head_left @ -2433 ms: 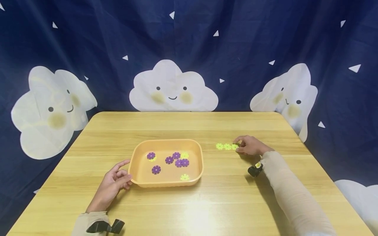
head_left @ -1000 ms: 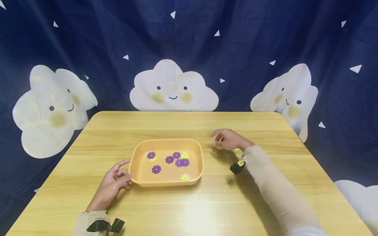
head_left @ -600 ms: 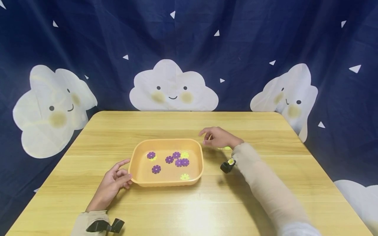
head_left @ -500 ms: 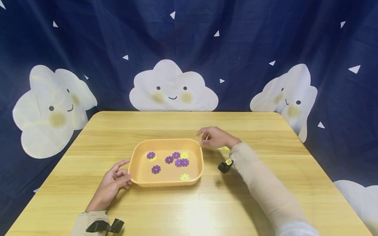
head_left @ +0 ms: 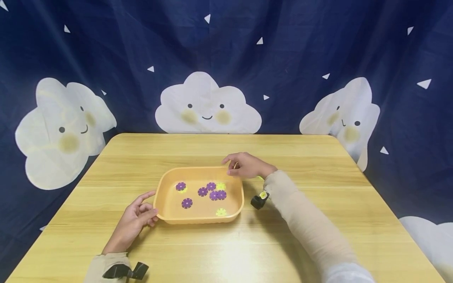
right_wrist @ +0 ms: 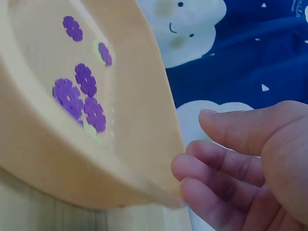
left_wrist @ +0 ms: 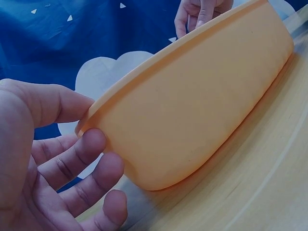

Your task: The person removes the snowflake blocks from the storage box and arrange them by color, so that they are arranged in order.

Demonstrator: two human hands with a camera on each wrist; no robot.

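My left hand (head_left: 131, 225) grips the left end of an orange plastic tray (head_left: 163, 215); the left wrist view shows thumb and fingers on its rim. In the tray lie several purple snowflake discs (head_left: 187, 203) and a few yellow snowflake discs (head_left: 221, 212), some overlapping. My right hand (head_left: 247, 165) hovers over the tray's back right corner. Its fingers are loosely bent, and the right wrist view shows nothing between thumb and fingertips. A sliver of a yellow disc (head_left: 260, 177) shows on the table beside the right sleeve, which covers the rest.
Tray and arms are on a light wooden table (head_left: 304, 149). Behind it hangs a dark blue curtain (head_left: 290, 51) with white clouds and small triangles. A black wrist mount (head_left: 259, 201) hangs under the right wrist, low over the table.
My right hand has let go of the row of yellow discs on the right and moved left over the tray's back corner. The left hand and the tray stay put.
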